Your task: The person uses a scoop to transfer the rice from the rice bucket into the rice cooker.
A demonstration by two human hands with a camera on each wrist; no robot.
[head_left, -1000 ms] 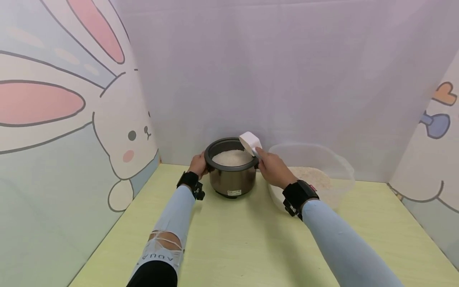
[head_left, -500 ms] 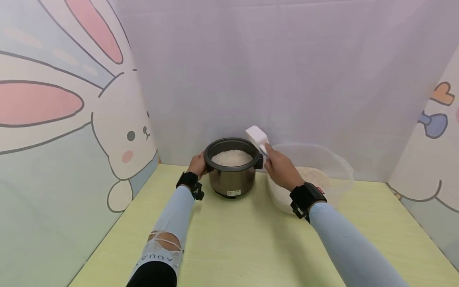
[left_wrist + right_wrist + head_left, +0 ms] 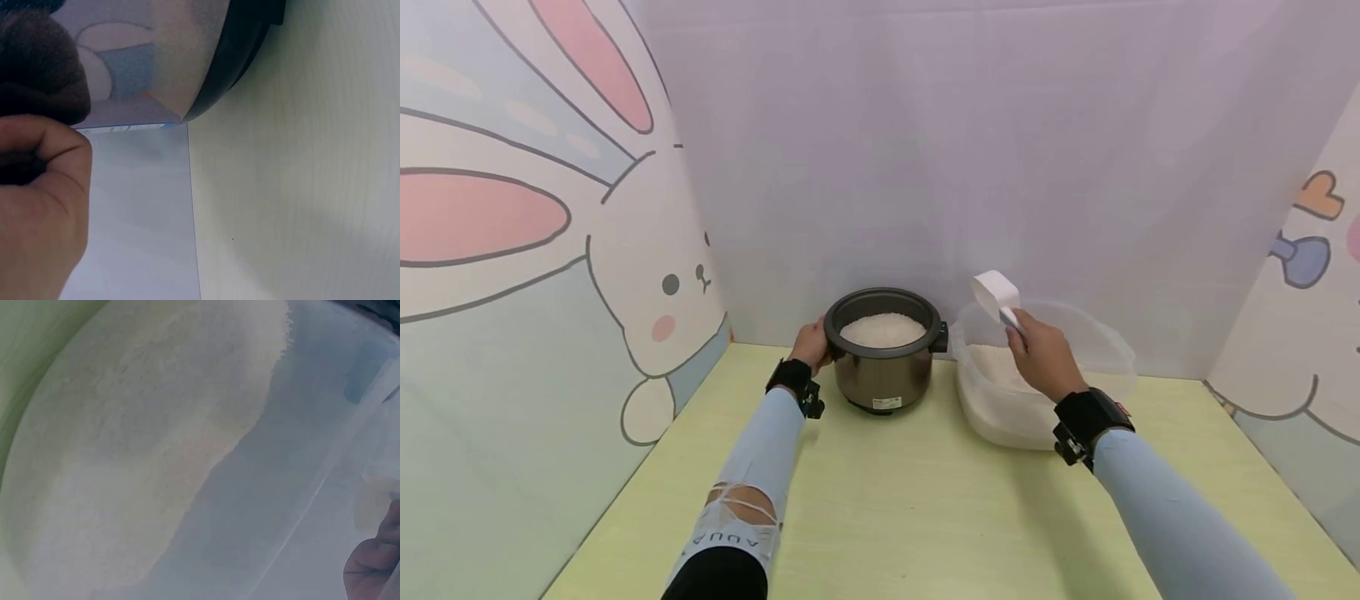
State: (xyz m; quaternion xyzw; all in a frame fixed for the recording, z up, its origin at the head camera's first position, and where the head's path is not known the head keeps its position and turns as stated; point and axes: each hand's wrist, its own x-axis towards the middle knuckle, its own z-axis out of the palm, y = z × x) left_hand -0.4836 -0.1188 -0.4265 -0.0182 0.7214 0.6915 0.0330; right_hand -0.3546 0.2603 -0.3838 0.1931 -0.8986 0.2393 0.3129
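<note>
A brown rice cooker (image 3: 883,380) with a dark rim stands upright near the back wall, and white rice (image 3: 883,331) lies inside it. My left hand (image 3: 811,344) grips its left side handle; in the left wrist view the fingers curl round that black handle (image 3: 44,69), beside the shiny wall. My right hand (image 3: 1048,358) holds a white measuring scoop (image 3: 997,292) by its handle, raised over a clear plastic tub (image 3: 1000,427). Rice (image 3: 137,437) fills much of the tub in the right wrist view, where only part of my right hand (image 3: 375,565) shows at the edge.
Both containers stand on a pale yellow-green table (image 3: 887,500). A plain curtain (image 3: 925,150) rises right behind them. On the left is a panel (image 3: 512,375) printed with a rabbit, and another printed panel (image 3: 1285,358) stands at the right.
My right hand has carried the scoop rightward from the cooker's rim to above the tub. My left hand stays on the cooker's handle.
</note>
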